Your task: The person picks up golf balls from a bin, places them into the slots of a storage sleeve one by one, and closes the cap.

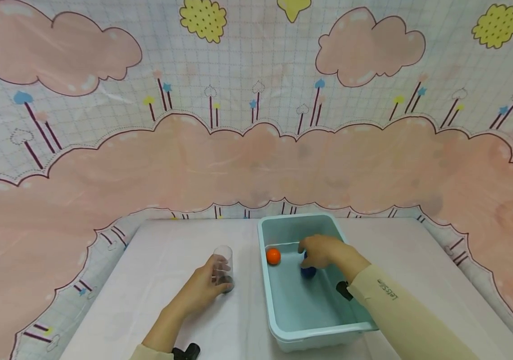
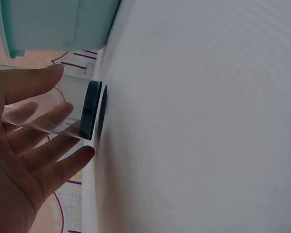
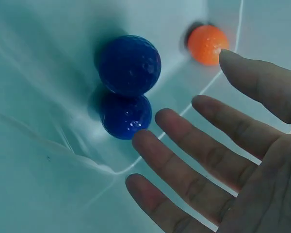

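Note:
My left hand grips a clear plastic cylinder with a dark base, thumb on one side and fingers round the other. The left wrist view shows the base close to the white table, with a dark oval beside it. Inside the light blue bin, my right hand is over two dark blue balls, its fingers spread. In the right wrist view, the blue balls, one larger-looking and one smaller-looking, touch each other near the fingertips. An orange ball lies by the bin's left wall.
The bin's raised walls surround the right hand and the balls. White cloth covers the table. Behind it hangs a patterned curtain with clouds. Dark straps or devices sit at both wrists.

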`<state>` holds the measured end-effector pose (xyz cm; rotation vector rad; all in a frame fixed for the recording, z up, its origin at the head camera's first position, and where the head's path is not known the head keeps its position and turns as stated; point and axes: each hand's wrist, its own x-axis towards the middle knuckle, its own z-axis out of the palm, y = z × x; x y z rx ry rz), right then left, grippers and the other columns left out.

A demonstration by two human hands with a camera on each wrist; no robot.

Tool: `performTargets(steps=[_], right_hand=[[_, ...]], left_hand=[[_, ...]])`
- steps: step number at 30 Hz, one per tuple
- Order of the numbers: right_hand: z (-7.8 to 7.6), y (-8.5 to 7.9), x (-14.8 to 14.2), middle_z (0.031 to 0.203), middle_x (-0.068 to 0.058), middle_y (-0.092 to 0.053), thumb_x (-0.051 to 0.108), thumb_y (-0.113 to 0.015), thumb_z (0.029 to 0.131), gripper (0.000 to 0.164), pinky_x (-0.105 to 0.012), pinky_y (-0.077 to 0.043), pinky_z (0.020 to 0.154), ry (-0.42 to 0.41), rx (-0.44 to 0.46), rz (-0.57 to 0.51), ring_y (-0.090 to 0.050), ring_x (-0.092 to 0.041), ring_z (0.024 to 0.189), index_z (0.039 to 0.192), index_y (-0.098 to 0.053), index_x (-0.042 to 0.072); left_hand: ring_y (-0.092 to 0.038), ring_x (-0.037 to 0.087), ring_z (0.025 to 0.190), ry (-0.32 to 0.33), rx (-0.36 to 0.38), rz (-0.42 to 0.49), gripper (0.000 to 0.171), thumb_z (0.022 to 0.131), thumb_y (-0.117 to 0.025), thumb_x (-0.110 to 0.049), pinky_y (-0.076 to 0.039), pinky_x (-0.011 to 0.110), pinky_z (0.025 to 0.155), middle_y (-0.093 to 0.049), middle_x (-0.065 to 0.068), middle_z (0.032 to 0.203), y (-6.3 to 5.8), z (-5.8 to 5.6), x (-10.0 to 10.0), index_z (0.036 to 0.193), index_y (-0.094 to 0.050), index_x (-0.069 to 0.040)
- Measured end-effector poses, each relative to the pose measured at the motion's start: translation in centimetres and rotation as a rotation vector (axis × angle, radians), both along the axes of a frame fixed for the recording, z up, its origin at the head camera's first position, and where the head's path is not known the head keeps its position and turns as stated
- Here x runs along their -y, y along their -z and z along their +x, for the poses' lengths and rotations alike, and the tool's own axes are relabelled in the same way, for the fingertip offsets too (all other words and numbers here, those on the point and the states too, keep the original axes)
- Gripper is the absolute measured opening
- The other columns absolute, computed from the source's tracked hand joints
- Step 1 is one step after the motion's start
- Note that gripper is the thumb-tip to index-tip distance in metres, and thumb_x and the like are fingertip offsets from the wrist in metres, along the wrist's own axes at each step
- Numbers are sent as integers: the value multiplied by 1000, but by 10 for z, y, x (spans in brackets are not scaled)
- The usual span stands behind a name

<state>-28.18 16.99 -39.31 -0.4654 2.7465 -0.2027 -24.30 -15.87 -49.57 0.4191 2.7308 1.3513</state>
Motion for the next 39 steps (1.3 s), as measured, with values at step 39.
performTargets(steps=[39], right_hand=[[-1,17,12,128,-14,-69,9,-78,90,38,-50,-56,96,69,95,14,-60,-25,96,127,-70,4]], left_hand=[[-66,22,114,101,-113,14,54,89,-83,-23,-53,53,101,-70,5,124,-32,4,-22,135,-54,-21]])
